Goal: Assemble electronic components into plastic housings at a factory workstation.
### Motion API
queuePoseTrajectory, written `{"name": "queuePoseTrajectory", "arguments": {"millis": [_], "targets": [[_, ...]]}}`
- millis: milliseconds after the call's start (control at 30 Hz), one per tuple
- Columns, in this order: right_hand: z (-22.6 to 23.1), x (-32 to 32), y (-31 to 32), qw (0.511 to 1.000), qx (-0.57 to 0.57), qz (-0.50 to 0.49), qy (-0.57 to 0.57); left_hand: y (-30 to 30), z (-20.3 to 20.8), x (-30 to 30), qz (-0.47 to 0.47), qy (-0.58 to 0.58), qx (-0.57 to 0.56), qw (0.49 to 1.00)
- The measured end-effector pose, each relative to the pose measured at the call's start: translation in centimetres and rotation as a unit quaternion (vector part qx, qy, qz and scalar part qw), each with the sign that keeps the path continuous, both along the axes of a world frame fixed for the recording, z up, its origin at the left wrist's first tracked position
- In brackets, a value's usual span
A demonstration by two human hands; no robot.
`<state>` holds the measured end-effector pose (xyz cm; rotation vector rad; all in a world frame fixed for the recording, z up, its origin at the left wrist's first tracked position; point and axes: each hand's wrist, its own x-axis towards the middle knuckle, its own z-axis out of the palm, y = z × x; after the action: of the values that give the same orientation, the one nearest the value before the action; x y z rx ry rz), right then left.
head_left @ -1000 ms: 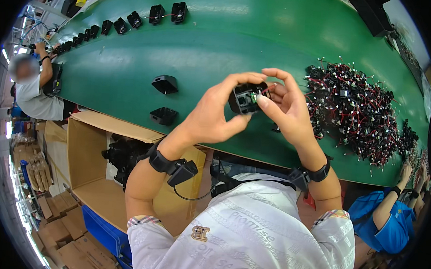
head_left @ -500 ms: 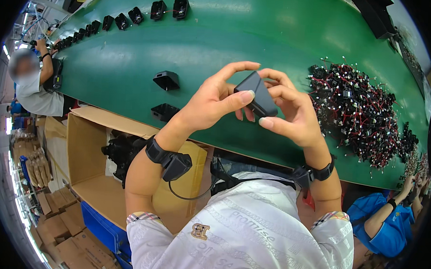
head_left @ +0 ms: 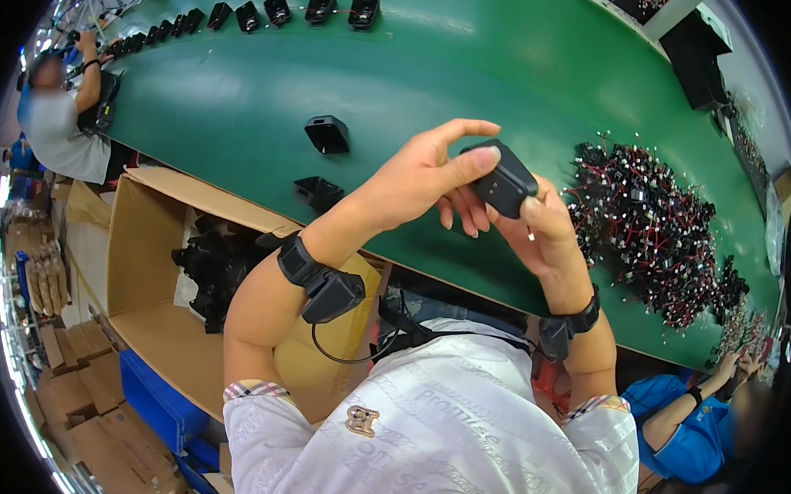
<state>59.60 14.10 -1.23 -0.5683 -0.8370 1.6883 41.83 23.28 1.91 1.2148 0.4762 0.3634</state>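
Currently I see the left hand [head_left: 416, 179] and right hand [head_left: 548, 234], each grip clamped on one black plastic housing [head_left: 509, 183] above the green desk [head_left: 412, 80]; red-wired parts [head_left: 648, 231] heap rightward, and open black cases [head_left: 320, 8] line the far left.
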Motion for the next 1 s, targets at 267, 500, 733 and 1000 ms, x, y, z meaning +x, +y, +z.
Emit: {"name": "queuePoseTrajectory", "arguments": {"millis": [267,500,733,1000], "targets": [[3.7,-3.8,10.8,0.779,0.224,-0.293,-0.508,3.4,1.6,-3.7,0.374,0.069,0.284,0.880],[-2.4,-0.6,26.3,0.434,0.242,-0.281,-0.821,3.1,-1.5,-7.4,0.262,0.339,0.648,0.630],[-3.2,-2.7,26.7,0.453,0.294,-0.232,-0.809,2.3,-3.3,-8.9,0.171,0.493,0.534,0.665],[0.7,-3.2,13.0,0.591,0.349,-0.125,-0.716,4.7,-3.8,-7.6,0.154,0.481,0.536,0.676]]}}
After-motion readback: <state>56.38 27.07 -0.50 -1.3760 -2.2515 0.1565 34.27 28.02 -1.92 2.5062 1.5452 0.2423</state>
